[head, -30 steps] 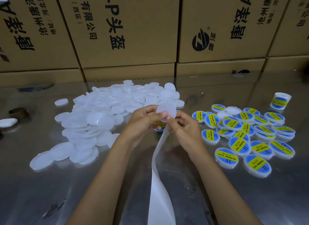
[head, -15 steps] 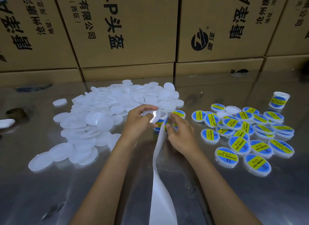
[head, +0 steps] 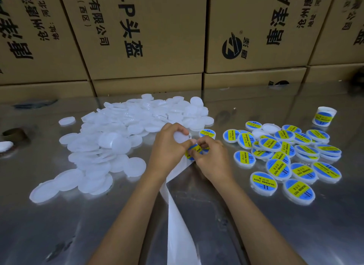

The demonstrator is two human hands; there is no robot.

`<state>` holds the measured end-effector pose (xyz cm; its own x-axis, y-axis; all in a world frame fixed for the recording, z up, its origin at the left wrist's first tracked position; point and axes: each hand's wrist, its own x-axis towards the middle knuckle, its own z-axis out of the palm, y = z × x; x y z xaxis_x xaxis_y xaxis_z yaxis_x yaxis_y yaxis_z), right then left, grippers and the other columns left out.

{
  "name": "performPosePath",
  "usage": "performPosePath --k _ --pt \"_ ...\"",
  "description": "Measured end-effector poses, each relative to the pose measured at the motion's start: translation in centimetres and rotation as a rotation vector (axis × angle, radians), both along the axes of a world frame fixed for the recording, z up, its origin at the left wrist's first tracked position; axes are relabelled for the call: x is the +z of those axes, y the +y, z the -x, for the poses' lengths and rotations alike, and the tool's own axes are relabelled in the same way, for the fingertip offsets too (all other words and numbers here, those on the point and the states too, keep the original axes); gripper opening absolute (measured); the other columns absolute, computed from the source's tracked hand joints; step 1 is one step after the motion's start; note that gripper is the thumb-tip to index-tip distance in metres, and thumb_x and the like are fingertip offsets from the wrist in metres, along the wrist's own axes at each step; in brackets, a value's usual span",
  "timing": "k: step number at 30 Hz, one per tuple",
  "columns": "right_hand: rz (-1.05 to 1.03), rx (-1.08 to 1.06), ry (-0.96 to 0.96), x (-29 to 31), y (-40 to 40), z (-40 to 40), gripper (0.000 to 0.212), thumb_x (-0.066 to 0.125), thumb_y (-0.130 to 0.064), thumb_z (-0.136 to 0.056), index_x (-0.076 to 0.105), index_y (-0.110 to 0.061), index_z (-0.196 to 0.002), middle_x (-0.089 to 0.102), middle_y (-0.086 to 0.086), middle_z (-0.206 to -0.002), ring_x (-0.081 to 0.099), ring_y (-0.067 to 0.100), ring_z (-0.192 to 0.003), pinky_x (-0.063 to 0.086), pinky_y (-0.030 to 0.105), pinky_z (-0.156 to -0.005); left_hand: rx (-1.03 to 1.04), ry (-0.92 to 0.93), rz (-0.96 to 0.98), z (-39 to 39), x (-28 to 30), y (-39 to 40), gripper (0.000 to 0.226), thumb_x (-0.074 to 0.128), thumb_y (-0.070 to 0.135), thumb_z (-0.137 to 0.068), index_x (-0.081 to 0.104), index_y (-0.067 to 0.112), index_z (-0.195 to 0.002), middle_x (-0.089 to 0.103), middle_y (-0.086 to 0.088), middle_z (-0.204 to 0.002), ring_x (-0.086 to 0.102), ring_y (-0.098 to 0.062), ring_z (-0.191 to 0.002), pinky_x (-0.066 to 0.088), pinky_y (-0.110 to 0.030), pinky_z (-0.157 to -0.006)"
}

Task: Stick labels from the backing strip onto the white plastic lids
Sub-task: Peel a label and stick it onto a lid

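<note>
Left hand (head: 167, 146) gripping blank white lid (head: 180, 137); right hand (head: 211, 158) pinching blue-and-yellow label (head: 194, 150) just below that lid, on backing strip (head: 177, 215). Probably light, stiff lid; thin, floppy, sticky label. Best peeled by its edge.

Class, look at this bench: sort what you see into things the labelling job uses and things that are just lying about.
Part of the job:
left hand, gripping a blank lid
right hand, pinching a label
backing strip
pile of blank lids
labelled lids

Just lying about:
cardboard boxes
brown ring at the far left
small labelled tub
</note>
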<state>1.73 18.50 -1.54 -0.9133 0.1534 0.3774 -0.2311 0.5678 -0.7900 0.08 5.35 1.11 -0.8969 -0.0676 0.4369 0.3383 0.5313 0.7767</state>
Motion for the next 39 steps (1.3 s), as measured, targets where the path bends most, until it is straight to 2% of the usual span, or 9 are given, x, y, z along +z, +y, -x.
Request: performPosePath --k 8,16,21,24,28,30,32,36,39 --pt "0.029 -0.004 0.068 -0.1 0.0 -0.4 0.022 0.083 -0.023 -0.074 0.066 -0.021 -0.087 0.062 -0.011 -0.078 0.057 0.011 -0.082 0.044 0.028 -0.071 0.007 0.002 -0.009 0.3 -0.6 0.1 0.024 0.084 0.019 -0.075 0.062 0.023 -0.083 0.058 0.007 -0.097 0.051 0.011 -0.090 0.036 -0.002 -0.072" --pt "0.049 -0.002 0.012 0.0 0.1 -0.7 0.024 0.079 -0.014 -0.074 0.055 -0.017 -0.078 0.063 -0.006 -0.082 0.060 0.021 -0.089 0.049 0.043 -0.080 -0.006 -0.042 -0.093 0.5 -0.6 0.0 0.025 0.085 0.020 -0.075 0.062 0.018 -0.084 0.064 0.006 -0.098 0.054 0.007 -0.089 0.037 -0.002 -0.071" --pt "-0.005 0.026 0.047 0.0 0.0 -0.9 0.026 0.080 -0.016 -0.074 0.055 -0.022 -0.074 0.055 -0.016 -0.078 0.054 0.015 -0.096 0.046 0.034 -0.081 -0.008 -0.097 -0.140 0.5 -0.5 0.0 0.028 0.087 0.027 -0.075 0.061 0.019 -0.084 0.063 0.011 -0.093 0.056 0.002 -0.085 0.039 -0.005 -0.067" --pt "0.011 0.075 0.028 0.2 0.0 -0.9 0.021 0.077 -0.012 -0.073 0.058 -0.022 -0.072 0.061 -0.011 -0.085 0.050 0.010 -0.092 0.042 0.027 -0.079 0.009 -0.093 -0.097 0.6 -0.5 0.0 0.025 0.084 0.022 -0.077 0.061 0.020 -0.085 0.060 0.013 -0.090 0.056 0.000 -0.085 0.039 -0.003 -0.065" --pt "0.188 0.220 -0.118 1.1 0.3 -1.2 0.019 0.069 -0.004 -0.074 0.058 -0.018 -0.066 0.060 0.000 -0.078 0.050 0.010 -0.072 0.043 0.022 -0.067 0.016 -0.119 -0.090 0.7 -0.4 -0.2 0.024 0.084 0.020 -0.077 0.061 0.019 -0.086 0.059 0.014 -0.089 0.055 0.007 -0.084 0.039 -0.002 -0.064" --pt "0.262 0.287 -0.204 1.7 0.4 -1.6 0.019 0.064 -0.003 -0.077 0.057 -0.016 -0.064 0.055 -0.002 -0.066 0.046 0.007 -0.059 0.039 0.016 -0.057 0.004 -0.120 -0.092 0.7 -0.4 -0.3 0.024 0.084 0.019 -0.077 0.062 0.019 -0.085 0.060 0.014 -0.088 0.052 0.016 -0.083 0.038 0.000 -0.065" --pt "0.290 0.334 -0.270 2.3 0.8 -1.9 0.023 0.060 -0.005 -0.081 0.055 -0.017 -0.061 0.051 -0.004 -0.061 0.044 0.006 -0.058 0.037 0.015 -0.057 -0.005 -0.119 -0.103 0.7 -0.4 -0.5 0.024 0.084 0.018 -0.076 0.061 0.021 -0.082 0.061 0.015 -0.088 0.052 0.018 -0.082 0.037 0.000 -0.066" --pt "0.459 0.421 -0.356 3.1 1.7 -2.3 0.017 0.053 -0.012 -0.072 0.048 -0.017 -0.057 0.047 0.007 -0.068 0.045 0.019 -0.070 0.037 0.032 -0.071 -0.010 -0.139 -0.146 0.8 -0.4 -0.5 0.025 0.085 0.019 -0.074 0.062 0.022 -0.081 0.063 0.016 -0.086 0.055 0.012 -0.080 0.040 -0.005 -0.067" --pt "0.694 0.474 -0.372 3.3 2.2 -2.1 0.032 0.046 0.003 -0.081 0.050 -0.017 -0.056 0.054 0.004 -0.063 0.054 0.016 -0.061 0.045 0.032 -0.068 -0.022 -0.216 -0.278 0.5 -0.2 -0.3 0.018 0.084 0.025 -0.077 0.067 0.021 -0.082 0.066 0.013 -0.083 0.061 -0.004 -0.077 0.054 -0.025 -0.072"
